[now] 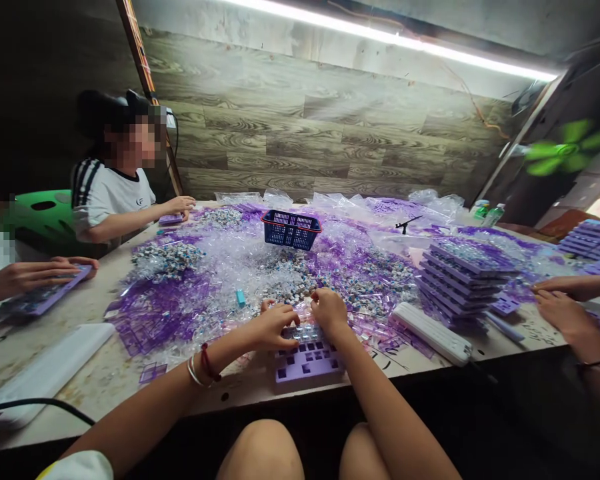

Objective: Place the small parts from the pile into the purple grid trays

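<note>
Counter (55, 347) crowded w/ loose switches (300, 273) & clear bags. Purple tray (310, 360) sits at near edge; could get nudged off. Left hand (275, 327), right hand (329, 308) pinch small parts over it; may drop or misseat.

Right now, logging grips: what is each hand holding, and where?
Both the left hand and right hand rest on the purple tray's far end; any small piece pinched cannot be told.

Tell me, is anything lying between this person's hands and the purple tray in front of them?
Nothing visible. The left hand rests on the purple tray's far edge, and the right hand sits just beyond it, over the small parts.
</note>
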### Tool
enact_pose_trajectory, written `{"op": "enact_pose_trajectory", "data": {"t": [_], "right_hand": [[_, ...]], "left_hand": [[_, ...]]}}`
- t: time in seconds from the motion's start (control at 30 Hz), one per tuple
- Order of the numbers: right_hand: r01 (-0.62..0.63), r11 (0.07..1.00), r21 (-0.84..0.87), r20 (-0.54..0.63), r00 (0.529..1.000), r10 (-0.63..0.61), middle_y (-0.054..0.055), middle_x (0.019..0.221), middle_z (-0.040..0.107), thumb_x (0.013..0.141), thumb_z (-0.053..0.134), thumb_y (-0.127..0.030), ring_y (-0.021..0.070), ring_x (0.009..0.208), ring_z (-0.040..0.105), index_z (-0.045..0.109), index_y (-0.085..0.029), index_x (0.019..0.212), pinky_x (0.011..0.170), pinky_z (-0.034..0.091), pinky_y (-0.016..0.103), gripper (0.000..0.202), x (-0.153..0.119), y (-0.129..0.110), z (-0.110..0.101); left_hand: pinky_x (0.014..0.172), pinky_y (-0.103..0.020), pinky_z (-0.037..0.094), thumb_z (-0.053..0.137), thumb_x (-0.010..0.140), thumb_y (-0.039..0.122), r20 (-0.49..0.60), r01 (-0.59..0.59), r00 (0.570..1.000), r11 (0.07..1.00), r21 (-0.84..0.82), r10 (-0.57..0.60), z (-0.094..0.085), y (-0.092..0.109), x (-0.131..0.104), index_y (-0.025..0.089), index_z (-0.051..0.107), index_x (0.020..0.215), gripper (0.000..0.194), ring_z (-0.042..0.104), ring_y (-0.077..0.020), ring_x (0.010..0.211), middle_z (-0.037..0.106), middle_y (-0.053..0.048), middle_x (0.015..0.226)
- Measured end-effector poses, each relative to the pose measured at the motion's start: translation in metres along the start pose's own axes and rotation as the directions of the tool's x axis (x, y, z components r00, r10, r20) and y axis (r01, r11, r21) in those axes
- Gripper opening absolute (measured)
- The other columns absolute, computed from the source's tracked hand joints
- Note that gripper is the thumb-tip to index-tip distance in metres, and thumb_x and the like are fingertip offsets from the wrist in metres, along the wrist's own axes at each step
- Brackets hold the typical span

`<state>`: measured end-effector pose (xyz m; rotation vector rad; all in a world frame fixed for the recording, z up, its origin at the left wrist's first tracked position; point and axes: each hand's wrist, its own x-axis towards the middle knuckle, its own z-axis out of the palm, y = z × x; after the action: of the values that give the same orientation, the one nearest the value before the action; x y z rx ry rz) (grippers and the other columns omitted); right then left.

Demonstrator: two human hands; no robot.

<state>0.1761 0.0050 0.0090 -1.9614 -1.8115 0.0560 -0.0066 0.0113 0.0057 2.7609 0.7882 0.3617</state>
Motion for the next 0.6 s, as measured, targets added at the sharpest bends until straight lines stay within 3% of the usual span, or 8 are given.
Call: {"op": "enact_pose_trajectory", "data": {"t": [0.13,0.27,0.47,0.6], "right_hand": [[0.131,0.971,0.199,-0.078,0.990,-0.118,0.007,0.089,0.068,0.080,0.056,-0.010,0.0162,0.080,0.064,0.072,-0.016,0.085,0.077,0.049,0.026,0.018,-0.004,0.002,-0.014],[0.337,0.843,0.420,-0.196,0.940,-0.279,0.007,0.090,0.064,0.075,0.057,-0.004,0.0171,0.081,0.063,0.073,-0.017,0.080,0.071,0.053,0.028,0.021,-0.012,0.008,-0.020],[0.333,0.789,0.517,-0.084,0.937,-0.340,0.009,0.093,0.061,0.072,0.056,-0.002,0.0167,0.081,0.062,0.073,-0.015,0.080,0.062,0.054,0.025,0.023,-0.030,0.019,-0.024],[0.407,0.755,0.514,-0.014,0.884,-0.467,0.005,0.088,0.066,0.071,0.055,0.002,0.0119,0.071,0.062,0.071,-0.016,0.091,0.066,0.052,0.024,0.031,-0.040,0.017,-0.027]], "left_hand": [[0.093,-0.045,0.031,0.064,0.078,0.040,-0.107,0.060,0.993,0.998,0.031,-0.057,0.007,-0.004,0.002,0.018,0.061,0.093,0.026,0.053,-0.0235,0.091,0.059,-0.004,0.089],[0.094,-0.047,0.031,0.064,0.078,0.039,-0.233,0.080,0.971,0.993,0.092,-0.056,0.006,-0.005,0.002,0.019,0.060,0.100,0.029,0.051,-0.0276,0.100,0.058,-0.007,0.100],[0.095,-0.047,0.028,0.062,0.076,0.034,-0.168,0.077,0.985,0.982,0.173,-0.047,-0.008,-0.011,0.002,0.018,0.061,0.087,0.019,0.052,-0.0263,0.095,0.059,-0.005,0.090],[0.093,-0.042,0.030,0.060,0.075,0.028,-0.132,0.024,0.991,0.994,0.109,-0.009,-0.006,-0.018,0.003,0.018,0.062,0.088,0.017,0.053,-0.0231,0.092,0.058,-0.003,0.087]]}}
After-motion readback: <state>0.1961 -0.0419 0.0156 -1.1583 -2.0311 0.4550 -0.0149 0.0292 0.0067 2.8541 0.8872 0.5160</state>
